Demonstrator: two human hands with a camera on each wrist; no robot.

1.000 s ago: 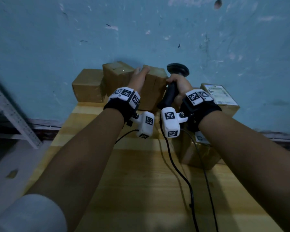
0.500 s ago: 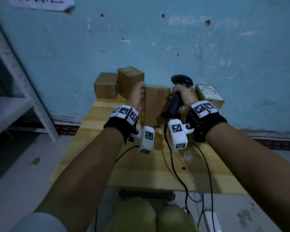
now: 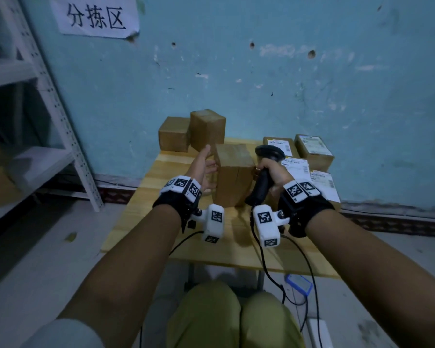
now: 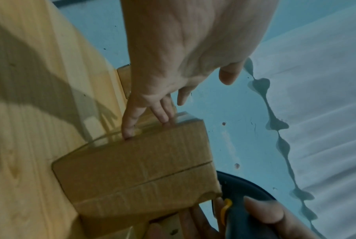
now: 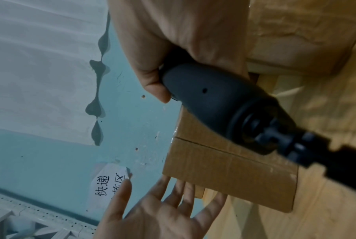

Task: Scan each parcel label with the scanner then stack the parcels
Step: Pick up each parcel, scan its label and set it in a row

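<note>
A plain brown parcel (image 3: 234, 177) stands upright mid-table. My left hand (image 3: 208, 160) lies beside its left face with fingers straight, the fingertips (image 4: 129, 131) touching the parcel (image 4: 136, 169) at its edge. My right hand (image 3: 270, 169) grips the black scanner (image 3: 261, 187) by its handle just right of the parcel, head up. In the right wrist view the scanner (image 5: 214, 97) crosses in front of the parcel (image 5: 224, 169). Several labelled parcels (image 3: 313, 149) lie at the right. Two plain parcels (image 3: 207, 129) stand at the back left.
The wooden table (image 3: 211, 254) stands against a blue wall. A white metal shelf (image 3: 48, 96) stands to the left, with a paper sign (image 3: 96, 16) on the wall. Scanner and wrist cables (image 3: 274, 272) hang off the front edge. A blue device (image 3: 298, 283) lies on the floor.
My left hand has come off the parcel's top and now lies flat against its left side. The head view has drawn back from the table. The right hand still holds the scanner.
</note>
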